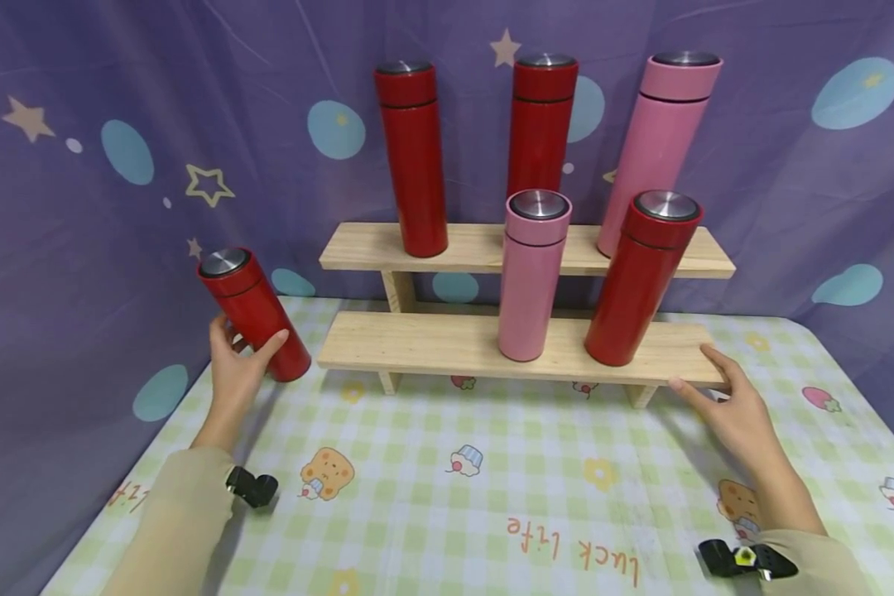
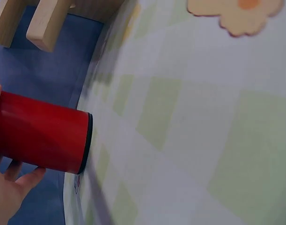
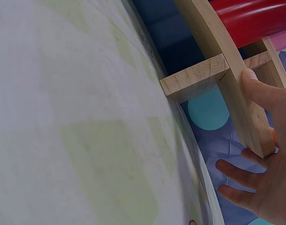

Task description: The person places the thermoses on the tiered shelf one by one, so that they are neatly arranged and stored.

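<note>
My left hand (image 1: pixel 237 369) grips a red thermos bottle (image 1: pixel 257 310) with a steel-topped lid, left of a two-tier wooden shelf (image 1: pixel 417 343). In the left wrist view the bottle's dark base (image 2: pixel 86 143) is close to the cloth; whether it touches is hard to tell. My right hand (image 1: pixel 737 410) holds the right end of the lower tier. Its thumb (image 3: pixel 262 91) presses the front edge, with fingers round the end. On the lower tier stand a pink bottle (image 1: pixel 531 290) and a red bottle (image 1: pixel 636 290).
The upper tier (image 1: pixel 477 248) carries a red bottle (image 1: pixel 415 165) at left, another red one (image 1: pixel 542 132) in the middle and a pink one (image 1: pixel 659 141) at right. A green checked tablecloth (image 1: pixel 417 513) lies below; a purple curtain (image 1: pixel 253 99) hangs behind.
</note>
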Motion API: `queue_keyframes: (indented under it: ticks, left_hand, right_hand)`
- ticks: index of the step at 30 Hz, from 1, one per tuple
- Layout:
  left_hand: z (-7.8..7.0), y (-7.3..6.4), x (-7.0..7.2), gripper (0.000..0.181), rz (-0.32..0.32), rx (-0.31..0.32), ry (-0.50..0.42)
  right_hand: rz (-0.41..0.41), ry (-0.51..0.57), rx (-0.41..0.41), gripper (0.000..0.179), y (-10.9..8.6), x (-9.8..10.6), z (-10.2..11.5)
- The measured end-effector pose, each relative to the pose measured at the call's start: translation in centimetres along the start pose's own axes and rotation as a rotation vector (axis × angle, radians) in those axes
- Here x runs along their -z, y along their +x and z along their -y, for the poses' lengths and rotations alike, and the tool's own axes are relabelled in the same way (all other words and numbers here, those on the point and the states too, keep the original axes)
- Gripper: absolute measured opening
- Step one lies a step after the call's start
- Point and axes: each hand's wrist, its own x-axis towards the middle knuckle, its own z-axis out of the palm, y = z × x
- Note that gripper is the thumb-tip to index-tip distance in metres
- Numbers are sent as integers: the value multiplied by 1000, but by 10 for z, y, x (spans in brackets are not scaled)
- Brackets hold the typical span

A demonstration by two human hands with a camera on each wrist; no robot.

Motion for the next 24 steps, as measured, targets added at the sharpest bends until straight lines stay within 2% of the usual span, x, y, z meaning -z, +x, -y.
queue_keyframes:
  ticks: [5,9,16,24]
  left_hand:
    - [0,2,0,83,-48,19,15]
    - [1,2,-1,82,-78,11,34]
    - [3,1,-2,81,-121,-35,33]
    - [-3,-8,-3,79,-177,-94,9]
  right_hand:
    - [-3,0,1,90,0,0,-1]
    - [-4,1,0,90,1,0,-2]
    - [4,8,-2,90,1,-1,0]
    - [-5,-1,1,89,1,0,-1]
